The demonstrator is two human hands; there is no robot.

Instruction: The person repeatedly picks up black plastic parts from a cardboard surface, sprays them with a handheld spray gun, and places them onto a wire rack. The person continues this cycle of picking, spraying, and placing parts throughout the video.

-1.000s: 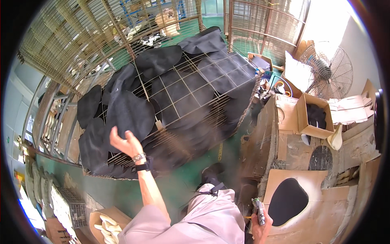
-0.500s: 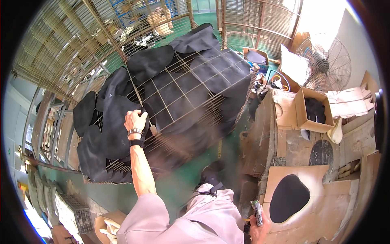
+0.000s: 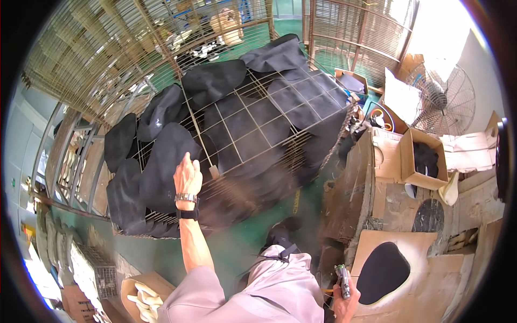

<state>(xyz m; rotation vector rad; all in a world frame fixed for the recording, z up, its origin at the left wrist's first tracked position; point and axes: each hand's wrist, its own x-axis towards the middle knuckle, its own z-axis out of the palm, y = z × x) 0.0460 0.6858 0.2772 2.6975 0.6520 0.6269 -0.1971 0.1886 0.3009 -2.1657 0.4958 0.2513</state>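
Observation:
My left hand (image 3: 188,176), a watch and dark band at its wrist, is over the right edge of a smooth black sheet piece (image 3: 168,161). The index finger points away from me and the others are loosely bent; nothing shows gripped. That piece lies with several similar ones, such as a rounded black piece (image 3: 214,81), on a wire rack (image 3: 237,141). Low at the right, my right hand (image 3: 344,302) grips a metal spray gun (image 3: 342,277). Beside it, a black rounded piece (image 3: 383,272) lies on cardboard (image 3: 371,242) with a pale, whitish margin.
A carton of dark pieces (image 3: 425,159) and a wire-guarded fan (image 3: 441,99) stand at the right. Tall wire racks (image 3: 107,59) rise at the far side. At lower left is a box of cream-coloured shapes (image 3: 144,299). Green floor (image 3: 237,253) shows between rack and bench.
My left hand has drawn back slightly toward me along the black piece, its index finger now extended. The view has shifted a little; my right hand still holds the spray gun low.

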